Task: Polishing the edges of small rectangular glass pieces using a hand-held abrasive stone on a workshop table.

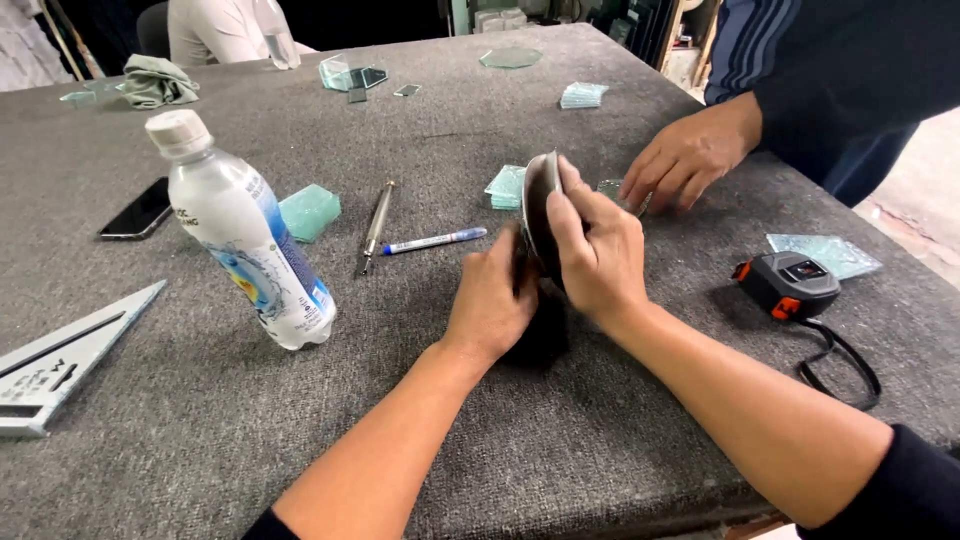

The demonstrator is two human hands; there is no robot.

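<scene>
On the grey felt table, you hold a round dark glass disc (540, 205) upright on edge.
Your left hand (493, 300) and right hand (598, 255) pinch it between them; a capped plastic bottle (245, 235), contents unclear, stands well left.

Bottle (245, 235) blocks left; pen (434, 240), co-worker's hand (690, 155) crowd ahead; tape measure (790, 283) right; near felt seemingly open.

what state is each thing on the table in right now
round glass disc: on edge, gripped by both hands
left hand: fingers closed on disc
right hand: fingers wrapped over disc rim
bottle: capped, upright
tape measure: retracted, lying flat
blue pen: lying flat
phone: screen dark
</scene>
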